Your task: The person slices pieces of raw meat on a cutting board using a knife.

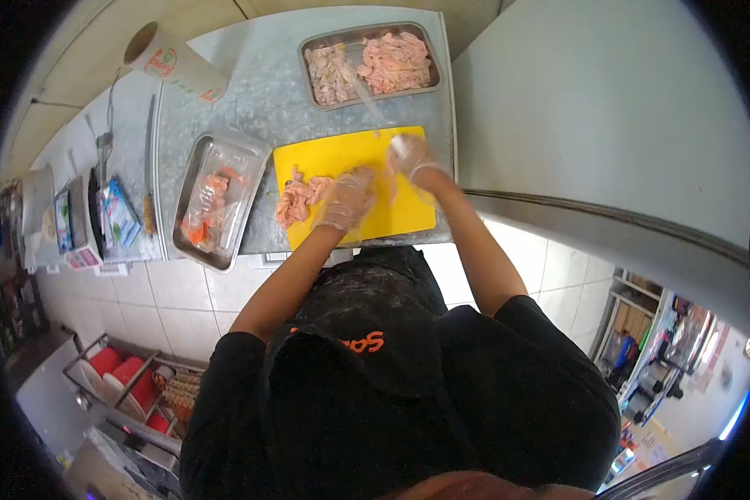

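Observation:
A yellow cutting board (408, 218) lies at the counter's front edge. Pieces of raw pink meat (296, 202), perhaps chicken, are heaped on its left side. My left hand (347, 200), in a clear plastic glove, is over the board just right of that heap, its fingers closed and angled down; what they grip is hidden. My right hand (412, 157), gloved too, is curled above the board's upper right. Something whitish shows at its fingers, and a pale pink strip (392, 182) is below them; I cannot tell exactly what it holds.
Behind the board stands a metal tray (325, 107) with two heaps of raw meat. Left of the board, another metal tray (250, 218) holds a plastic bag with orange-pink pieces. A printed paper roll (175, 62) lies farther back. A large pale panel (592, 108) borders the counter's right.

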Motion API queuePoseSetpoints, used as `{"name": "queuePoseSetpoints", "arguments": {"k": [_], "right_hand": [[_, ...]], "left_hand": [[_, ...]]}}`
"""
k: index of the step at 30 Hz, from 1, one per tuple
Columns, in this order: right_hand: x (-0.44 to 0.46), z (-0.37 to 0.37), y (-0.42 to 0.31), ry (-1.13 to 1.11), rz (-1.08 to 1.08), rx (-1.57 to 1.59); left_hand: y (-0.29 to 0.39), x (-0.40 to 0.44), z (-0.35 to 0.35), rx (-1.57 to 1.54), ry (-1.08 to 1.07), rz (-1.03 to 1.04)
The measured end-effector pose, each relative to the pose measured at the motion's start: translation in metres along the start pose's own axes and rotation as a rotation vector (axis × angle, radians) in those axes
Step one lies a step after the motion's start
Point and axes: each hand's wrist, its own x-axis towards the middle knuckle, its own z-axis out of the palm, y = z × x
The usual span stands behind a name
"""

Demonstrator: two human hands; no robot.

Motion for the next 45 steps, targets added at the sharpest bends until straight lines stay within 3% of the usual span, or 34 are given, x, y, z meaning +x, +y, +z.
{"name": "queuePoseSetpoints", "arguments": {"k": [2,3,5,6,8,12,16,18,21,23,24,25,27,29,31,33,35,36,38,39,41,42,43,45], "right_hand": [[0.021,-0.038,0.002,0.074,0.016,0.307],[0.038,-0.049,0.007,0.144,-0.02,0.451],[0.03,-0.106,-0.033,0.236,-0.069,0.511],[0.043,-0.108,-0.026,0.237,-0.08,0.526],[0.083,-0.111,-0.005,0.414,0.092,0.159],[0.065,-0.093,0.022,0.437,0.155,0.323],[0.0,-0.038,0.062,0.415,0.233,0.513],[-0.028,-0.015,0.077,0.411,0.273,0.484],[-0.071,-0.002,0.081,0.387,0.272,0.381],[-0.099,0.0,0.075,0.341,0.261,0.366],[-0.111,0.004,0.077,0.29,0.288,0.427],[-0.12,0.007,0.077,0.236,0.314,0.489],[-0.137,0.016,0.078,0.205,0.311,0.499],[-0.145,0.029,0.08,0.222,0.198,0.423],[-0.141,0.041,0.071,0.175,0.264,0.509],[-0.126,0.049,0.051,0.093,0.277,0.314],[-0.108,0.046,0.012,0.064,0.244,0.342],[-0.096,0.046,-0.01,0.027,0.205,0.367],[-0.058,0.081,-0.032,0.092,0.075,0.369],[-0.039,0.093,-0.045,0.088,0.023,0.329],[-0.014,0.098,-0.079,0.086,-0.025,0.27],[-0.008,0.089,-0.1,-0.025,-0.019,0.201],[-0.001,0.084,-0.112,-0.138,-0.012,0.128],[0.01,0.107,-0.102,-0.148,-0.109,0.021]], "left_hand": [[0.009,0.009,0.013,0.294,0.197,0.446],[0.008,0.013,0.019,0.313,0.197,0.442],[0.004,0.015,0.034,0.307,-0.029,0.328],[0.004,0.018,0.035,0.326,-0.032,0.325],[0.0,0.029,0.033,0.186,-0.296,0.055],[-0.004,0.04,0.022,0.177,-0.169,0.023],[0.026,0.095,-0.034,-0.132,0.026,-0.232],[0.047,0.139,-0.063,-0.237,0.092,-0.112],[0.036,0.201,-0.075,-0.484,-0.038,-0.204],[0.014,0.22,-0.087,0.372,0.017,0.129],[0.001,0.221,-0.095,0.374,0.018,0.115],[-0.011,0.218,-0.107,0.011,-0.143,0.015],[-0.029,0.191,-0.117,-0.353,-0.297,-0.107],[-0.022,0.14,-0.126,0.349,-0.254,-0.255],[-0.055,0.075,-0.123,0.309,-0.401,-0.149],[-0.056,0.002,-0.12,0.259,-0.292,-0.217],[-0.083,-0.056,-0.087,0.369,-0.042,-0.079],[-0.08,-0.07,-0.08,0.361,-0.037,-0.08],[-0.073,-0.086,-0.062,0.261,0.06,-0.312],[-0.078,-0.09,-0.054,0.247,0.068,-0.313],[-0.089,-0.092,-0.041,-0.227,0.141,-0.392],[-0.08,-0.09,-0.043,-0.461,0.218,-0.319],[-0.093,-0.091,-0.038,-0.482,0.228,-0.317],[-0.118,-0.091,-0.032,-0.663,0.134,-0.357]]}}
